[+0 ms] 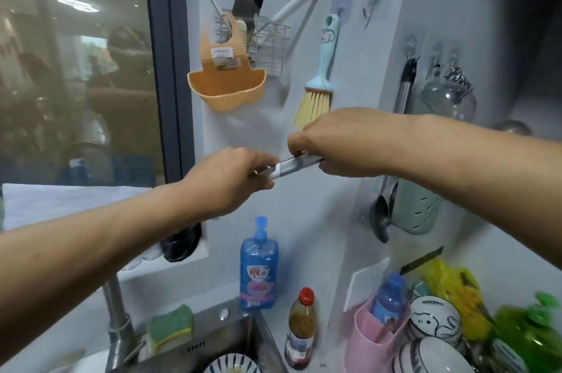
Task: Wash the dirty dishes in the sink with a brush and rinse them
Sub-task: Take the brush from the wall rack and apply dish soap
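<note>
1. Seen from the head, our left hand (234, 179) curls its fingers and pinches the white-banded end of a slim silver piece (299, 163). We cannot tell what the piece is.
2. Our right hand (330, 141) curls round the other end, so both hands grip it, raised before the tiled wall.
3. The brush (317, 90) hangs on a wall hook, its bristle tips just above the right hand.
4. Open wall runs below the hands down to the blue soap bottle (258, 269).
5. The sink (209, 339) sits at the bottom edge, well below the hands, with a patterned dish (219, 367) inside.
6. A faucet (117, 318) and a green sponge (171, 324) stand at its left.
7. A sauce bottle (301, 327), a pink holder (365, 339) and stacked bowls (435, 321) crowd the surface (330, 353) at right.
8. A ladle (381, 214) hangs under the right forearm.
</note>
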Demonstrator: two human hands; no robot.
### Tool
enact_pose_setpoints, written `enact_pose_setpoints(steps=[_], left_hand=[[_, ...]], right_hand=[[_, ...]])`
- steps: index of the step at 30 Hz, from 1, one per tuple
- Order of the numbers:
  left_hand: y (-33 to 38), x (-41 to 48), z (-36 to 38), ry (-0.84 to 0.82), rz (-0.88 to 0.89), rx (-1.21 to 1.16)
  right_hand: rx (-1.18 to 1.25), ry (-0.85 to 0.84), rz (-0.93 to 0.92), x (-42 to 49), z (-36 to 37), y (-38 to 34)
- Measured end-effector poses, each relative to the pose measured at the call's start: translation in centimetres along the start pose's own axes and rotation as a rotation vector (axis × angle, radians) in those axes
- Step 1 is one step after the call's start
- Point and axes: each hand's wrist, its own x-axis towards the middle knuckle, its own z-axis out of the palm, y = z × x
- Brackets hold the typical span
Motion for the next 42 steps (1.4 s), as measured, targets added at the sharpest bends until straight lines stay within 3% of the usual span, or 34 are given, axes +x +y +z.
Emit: enact_pose_setpoints(steps=[12, 18, 22, 29, 42], left_hand=[[-1.8, -7.6, 11.0, -0.103, 0.392, 0.226], [-3.8, -11.1, 16.2, -0.298, 0.499, 0.097], [-5.5, -10.9, 17.1, -0.319, 0.438, -0.045], [-10.6, -5.7, 17.8, -0.196, -0.023, -0.041], [-13.0, 1.7, 20.6, -0.406, 0.166, 0.127]], right_hand=[[1.000, -0.203, 0.349, -5.7, 13.3, -14.8], [1.499, -0.266, 0.637, -7.3, 18.6, -23.0], [1.600, -0.190, 0.868, -7.8, 20.1, -26.7], [1.724, -0.185, 1.099, -5.1, 22.5, -29.5], [1.711, -0.055, 1.148, 0.2, 25.6, -27.2]])
